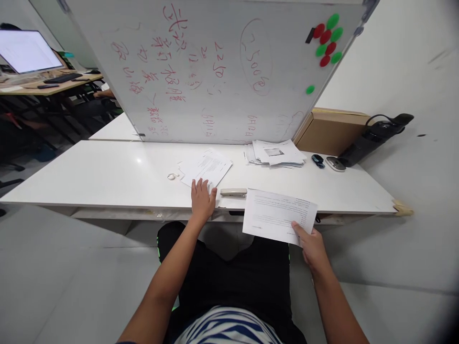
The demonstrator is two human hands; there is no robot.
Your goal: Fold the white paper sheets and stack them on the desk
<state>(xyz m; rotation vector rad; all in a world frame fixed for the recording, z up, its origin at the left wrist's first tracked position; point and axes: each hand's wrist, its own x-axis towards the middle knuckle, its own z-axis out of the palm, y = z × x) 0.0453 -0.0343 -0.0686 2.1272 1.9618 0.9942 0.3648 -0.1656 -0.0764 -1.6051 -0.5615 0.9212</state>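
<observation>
My right hand [311, 243] pinches the near corner of a printed paper sheet [278, 215], which hangs over the front edge of the white table [107, 177]. My left hand [202, 197] lies flat, fingers stretched, on the table's front edge, its fingertips touching a small stack of printed sheets [208, 167]. A grey stapler [233, 192] lies between the two hands, just right of the left hand. A small clear object [172, 176] sits left of the small stack.
A whiteboard [215, 67] with red writing and coloured magnets [327, 40] leans at the table's back. A larger paper pile [274, 153], a cardboard box [332, 131], a power strip [373, 138] and two small gadgets [328, 162] lie at right. A desk with a monitor [27, 50] stands far left.
</observation>
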